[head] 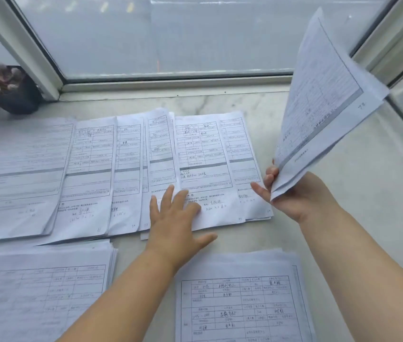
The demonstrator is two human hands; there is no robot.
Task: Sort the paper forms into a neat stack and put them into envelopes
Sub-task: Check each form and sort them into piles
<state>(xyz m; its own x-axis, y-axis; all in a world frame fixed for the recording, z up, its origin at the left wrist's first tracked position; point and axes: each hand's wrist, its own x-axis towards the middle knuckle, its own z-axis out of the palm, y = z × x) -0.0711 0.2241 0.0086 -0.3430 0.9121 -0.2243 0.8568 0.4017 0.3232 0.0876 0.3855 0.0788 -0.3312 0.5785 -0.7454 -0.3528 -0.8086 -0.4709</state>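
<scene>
Printed paper forms lie fanned in an overlapping row across the marble sill. My left hand rests flat, fingers spread, on the lower edge of a form near the row's right end. My right hand pinches the bottom corner of a few forms, which it holds raised and tilted above the sill at the right. Two more stacks lie near me: one stack at the lower left and another stack at the lower centre. No envelope is in view.
A dark pot with dried stems stands at the back left corner. A window frame runs along the back and up the right side. Bare marble shows on the right of the sill.
</scene>
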